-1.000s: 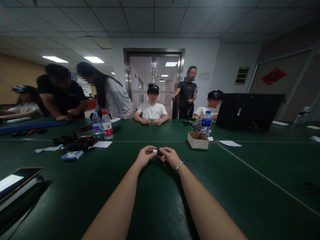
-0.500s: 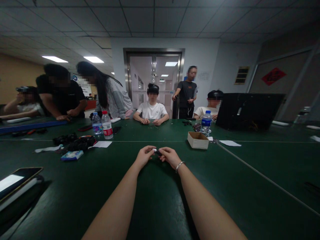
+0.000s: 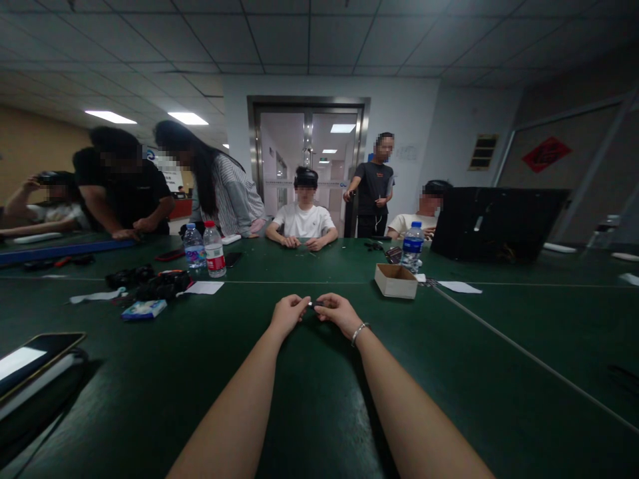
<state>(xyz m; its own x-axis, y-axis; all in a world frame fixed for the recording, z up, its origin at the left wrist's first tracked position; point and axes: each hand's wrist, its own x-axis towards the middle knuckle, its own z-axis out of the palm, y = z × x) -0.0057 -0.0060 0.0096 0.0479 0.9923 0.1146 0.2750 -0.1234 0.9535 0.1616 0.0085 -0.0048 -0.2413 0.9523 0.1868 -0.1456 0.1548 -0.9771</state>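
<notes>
A small black object with a shiny silver end (image 3: 313,305), much like a USB stick, is held between my two hands just above the green table (image 3: 319,399). My left hand (image 3: 289,315) is closed in a pinch at its silver end. The fingers of my right hand (image 3: 340,314) grip the black end and hide part of it. Around the right wrist is a silver bracelet (image 3: 359,332). The object is too small to make out in detail.
An open cardboard box (image 3: 396,286) and a water bottle (image 3: 412,246) stand to the right, near a black monitor (image 3: 499,223). Two bottles, a tissue pack (image 3: 144,310) and dark gear (image 3: 154,285) lie left. A phone (image 3: 40,359) is nearest. Several people are around the table.
Less of the silver end shows between my fingers now, and my fingertips have shifted slightly. Both hands keep nearly the same place.
</notes>
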